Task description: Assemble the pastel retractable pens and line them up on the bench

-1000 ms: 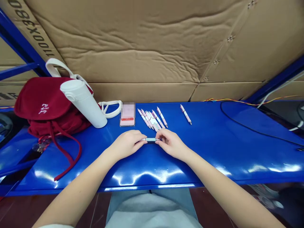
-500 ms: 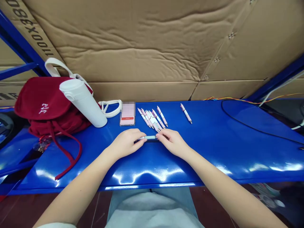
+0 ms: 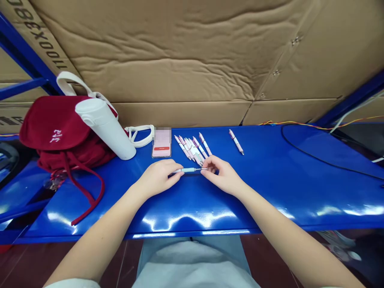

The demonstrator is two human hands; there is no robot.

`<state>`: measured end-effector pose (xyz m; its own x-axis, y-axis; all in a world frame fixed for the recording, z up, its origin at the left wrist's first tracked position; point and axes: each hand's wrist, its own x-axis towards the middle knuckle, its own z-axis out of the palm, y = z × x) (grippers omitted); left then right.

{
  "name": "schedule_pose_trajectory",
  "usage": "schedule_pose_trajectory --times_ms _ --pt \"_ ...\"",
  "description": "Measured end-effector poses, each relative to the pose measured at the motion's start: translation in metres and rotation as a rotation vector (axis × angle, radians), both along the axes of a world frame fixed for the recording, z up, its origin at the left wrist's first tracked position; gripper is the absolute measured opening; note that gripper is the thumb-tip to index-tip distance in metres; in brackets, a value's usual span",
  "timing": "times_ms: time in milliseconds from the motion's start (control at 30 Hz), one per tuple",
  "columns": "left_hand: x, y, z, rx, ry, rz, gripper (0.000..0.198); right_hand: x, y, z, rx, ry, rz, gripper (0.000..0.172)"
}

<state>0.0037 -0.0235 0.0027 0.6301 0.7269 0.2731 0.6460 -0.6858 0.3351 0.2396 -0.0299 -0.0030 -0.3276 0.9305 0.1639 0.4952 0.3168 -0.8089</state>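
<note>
My left hand (image 3: 162,176) pinches a ballpoint pen (image 3: 188,170) by its white barrel, the pale blue grip section pointing right. A thin refill (image 3: 198,169) sticks out of the pen's front end and reaches my right hand (image 3: 220,172). Thumb and forefinger of that hand close around the refill's far end; whether they also hold a small tip piece I cannot tell. Just behind my hands lies a pile of several pink-and-white pens (image 3: 192,150). A single similar pen (image 3: 237,142) rests apart, farther right.
On the blue table (image 3: 270,184), a phone (image 3: 161,143) lies left of the pens. A white bottle (image 3: 105,128) leans against a red bag (image 3: 57,124) with a white strap. A black cable (image 3: 315,159) runs along the right. Cardboard (image 3: 168,80) stands behind.
My right hand has moved slightly right, away from the pen's front end. The refill now shows between the grip section and my right fingers. My left hand keeps its hold.
</note>
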Motion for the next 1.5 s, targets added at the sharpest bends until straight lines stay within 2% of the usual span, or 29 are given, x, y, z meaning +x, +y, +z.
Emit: schedule_pose_trajectory --times_ms 300,433,667,800,1000,1200,1267,1400,1500 --pt "-0.005 0.003 0.006 0.02 0.063 0.083 0.029 0.012 0.008 -0.001 0.087 -0.176 -0.042 0.006" --pt "-0.006 0.009 -0.002 0.014 0.143 0.118 0.03 0.015 0.01 -0.005 0.107 -0.278 -0.05 0.009" --pt "-0.006 0.019 -0.014 0.016 0.147 0.126 0.026 0.002 0.005 -0.006 0.141 -0.332 0.087 0.014" --pt "0.003 0.012 -0.014 0.079 0.039 0.079 0.028 -0.004 0.002 -0.008 0.116 -0.265 0.05 0.015" --pt "0.024 -0.003 -0.014 0.083 -0.023 -0.105 0.023 -0.014 -0.004 -0.01 0.106 -0.161 0.115 0.011" --pt "0.017 0.002 -0.015 0.069 -0.038 -0.044 0.021 -0.001 0.003 -0.008 0.094 -0.287 0.131 0.011" --pt "0.014 0.004 -0.016 0.061 -0.049 -0.02 0.021 0.002 0.005 -0.009 0.131 -0.354 0.11 0.007" --pt "0.017 0.004 -0.019 0.055 -0.054 -0.029 0.02 -0.004 0.001 -0.012 0.228 -0.347 0.113 0.017" --pt "0.021 0.002 -0.021 0.058 -0.056 -0.054 0.021 -0.011 -0.003 -0.013 0.301 -0.331 0.132 0.012"
